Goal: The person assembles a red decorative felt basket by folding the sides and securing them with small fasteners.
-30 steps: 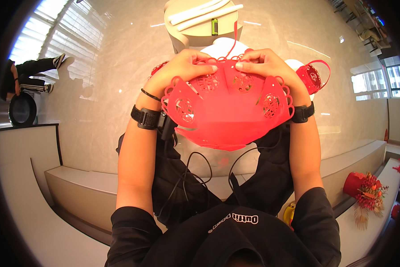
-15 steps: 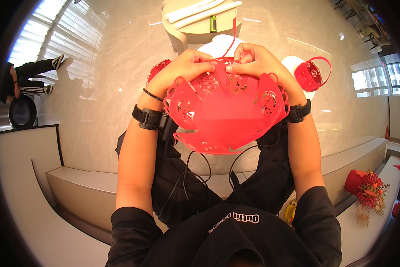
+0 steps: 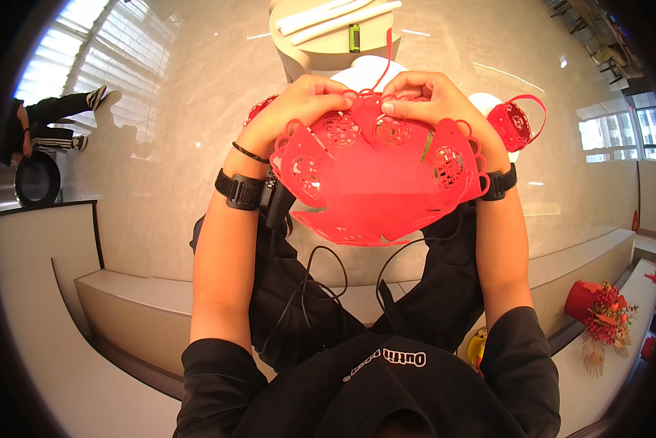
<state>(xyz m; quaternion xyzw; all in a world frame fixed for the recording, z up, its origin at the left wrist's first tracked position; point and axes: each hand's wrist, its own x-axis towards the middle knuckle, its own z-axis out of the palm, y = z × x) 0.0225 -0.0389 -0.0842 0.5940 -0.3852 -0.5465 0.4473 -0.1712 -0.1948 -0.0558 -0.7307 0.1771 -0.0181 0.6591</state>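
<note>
I hold a red cut-paper lantern piece (image 3: pixel 375 182) up in front of me; it is curved like a bowl, with scalloped edges and round patterned cut-outs. My left hand (image 3: pixel 299 106) pinches its upper rim left of centre. My right hand (image 3: pixel 423 95) pinches the rim just right of that, fingertips almost meeting. A thin red strip (image 3: pixel 388 51) rises from between the hands. Both wrists wear black bands.
A finished red lantern with a loop handle (image 3: pixel 514 124) sits on the glossy floor to the right, another red one (image 3: pixel 259 109) peeks out behind my left hand. A pale round stool (image 3: pixel 328 36) carries white rolls and a green object. A red flower pot (image 3: pixel 594 306) stands at the lower right. A person sits far left (image 3: pixel 47 120).
Both hands have lifted the red paper piece slightly and drawn closer together at its top rim. The piece has tilted and curled more toward me.
</note>
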